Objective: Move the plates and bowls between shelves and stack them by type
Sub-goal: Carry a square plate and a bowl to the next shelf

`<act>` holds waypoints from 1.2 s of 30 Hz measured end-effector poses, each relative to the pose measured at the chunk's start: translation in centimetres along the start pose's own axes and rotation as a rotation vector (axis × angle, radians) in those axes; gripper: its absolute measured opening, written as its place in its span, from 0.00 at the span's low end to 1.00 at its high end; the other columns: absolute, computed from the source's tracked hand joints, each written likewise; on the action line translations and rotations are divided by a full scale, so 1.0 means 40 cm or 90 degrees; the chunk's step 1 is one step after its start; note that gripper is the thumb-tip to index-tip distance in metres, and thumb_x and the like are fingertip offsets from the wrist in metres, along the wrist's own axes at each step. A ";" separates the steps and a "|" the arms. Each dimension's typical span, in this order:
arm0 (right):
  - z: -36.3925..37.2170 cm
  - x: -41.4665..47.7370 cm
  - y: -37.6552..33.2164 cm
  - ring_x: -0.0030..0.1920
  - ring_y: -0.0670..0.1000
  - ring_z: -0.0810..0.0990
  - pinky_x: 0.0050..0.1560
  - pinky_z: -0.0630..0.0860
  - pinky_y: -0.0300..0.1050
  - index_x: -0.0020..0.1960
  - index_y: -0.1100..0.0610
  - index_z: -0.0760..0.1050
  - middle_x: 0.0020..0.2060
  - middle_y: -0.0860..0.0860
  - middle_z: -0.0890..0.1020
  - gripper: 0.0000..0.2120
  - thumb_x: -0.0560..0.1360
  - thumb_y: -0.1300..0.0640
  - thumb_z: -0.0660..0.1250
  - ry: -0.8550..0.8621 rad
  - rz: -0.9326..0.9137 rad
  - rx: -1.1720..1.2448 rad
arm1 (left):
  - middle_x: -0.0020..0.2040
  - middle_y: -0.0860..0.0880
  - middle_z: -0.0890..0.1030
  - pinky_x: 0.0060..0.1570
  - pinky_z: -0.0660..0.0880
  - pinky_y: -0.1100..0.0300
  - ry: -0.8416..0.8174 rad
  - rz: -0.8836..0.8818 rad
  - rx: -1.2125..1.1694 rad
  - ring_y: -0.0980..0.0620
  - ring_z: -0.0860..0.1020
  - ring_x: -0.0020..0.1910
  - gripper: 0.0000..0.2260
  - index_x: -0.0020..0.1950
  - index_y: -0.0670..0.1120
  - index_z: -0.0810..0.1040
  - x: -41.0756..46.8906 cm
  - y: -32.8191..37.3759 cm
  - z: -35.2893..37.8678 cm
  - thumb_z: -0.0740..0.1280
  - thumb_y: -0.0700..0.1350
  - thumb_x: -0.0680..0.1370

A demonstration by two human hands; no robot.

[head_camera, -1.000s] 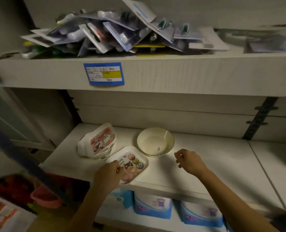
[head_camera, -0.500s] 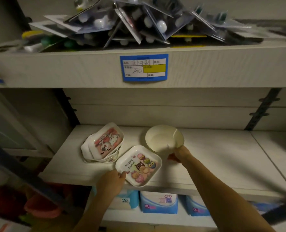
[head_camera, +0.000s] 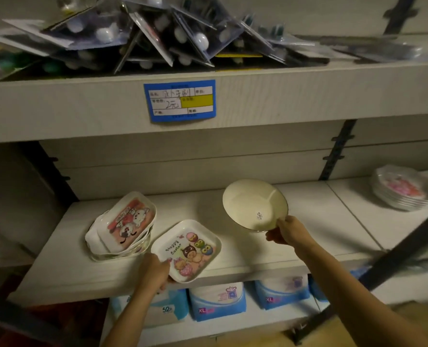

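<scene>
My left hand (head_camera: 155,272) grips the near corner of a square white plate (head_camera: 186,250) printed with owls and cartoon figures, at the front edge of the middle shelf (head_camera: 308,221). My right hand (head_camera: 286,231) pinches the near rim of a round cream bowl (head_camera: 254,204), which is tilted up off the shelf with its inside facing me. Left of the square plate lies a leaning stack of square cartoon plates (head_camera: 122,226). At the far right of the same shelf sits a stack of white plates with a pink print (head_camera: 403,189).
The upper shelf (head_camera: 82,106) carries a blue price label (head_camera: 180,100) and a heap of blister-packed toothbrushes (head_camera: 157,38). Blue and white packs (head_camera: 216,301) stand on the shelf below. A dark metal bar (head_camera: 393,261) crosses diagonally at the right.
My right hand reached the cream bowl, took its rim and tilted it up off the shelf. My left hand keeps its hold on the square owl plate.
</scene>
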State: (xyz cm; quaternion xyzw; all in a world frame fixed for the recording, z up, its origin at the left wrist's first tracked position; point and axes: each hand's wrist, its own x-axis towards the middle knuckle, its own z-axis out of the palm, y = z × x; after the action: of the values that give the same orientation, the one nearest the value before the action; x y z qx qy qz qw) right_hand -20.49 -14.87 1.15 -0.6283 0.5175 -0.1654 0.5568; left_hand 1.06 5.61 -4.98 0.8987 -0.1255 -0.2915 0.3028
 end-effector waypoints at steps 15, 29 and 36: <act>-0.264 -0.327 0.148 0.37 0.50 0.79 0.40 0.77 0.41 0.54 0.62 0.72 0.39 0.56 0.79 0.10 0.80 0.58 0.55 0.212 0.048 0.020 | 0.39 0.40 0.82 0.25 0.71 0.59 -0.107 0.304 0.059 0.46 0.75 0.25 0.08 0.53 0.42 0.71 -0.100 0.194 0.042 0.58 0.37 0.75; -0.636 -0.542 0.369 0.26 0.49 0.77 0.32 0.71 0.44 0.51 0.71 0.74 0.26 0.54 0.79 0.13 0.78 0.64 0.54 0.377 0.105 0.030 | 0.30 0.44 0.79 0.30 0.70 0.57 -0.303 0.476 0.130 0.50 0.73 0.25 0.05 0.52 0.48 0.70 -0.456 0.422 0.332 0.59 0.41 0.77; -0.891 -0.573 0.462 0.26 0.50 0.76 0.31 0.70 0.42 0.47 0.69 0.75 0.24 0.53 0.79 0.13 0.78 0.64 0.54 0.396 0.116 0.007 | 0.25 0.45 0.78 0.26 0.70 0.59 -0.322 0.480 0.146 0.52 0.73 0.21 0.07 0.54 0.47 0.71 -0.593 0.514 0.507 0.60 0.41 0.77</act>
State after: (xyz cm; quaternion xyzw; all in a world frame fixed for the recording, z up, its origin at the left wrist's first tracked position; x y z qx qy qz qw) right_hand -66.44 -11.71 5.09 -0.4960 0.7161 -0.3019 0.3874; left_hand -31.07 -10.57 5.22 0.7188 -0.5445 -0.3554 0.2461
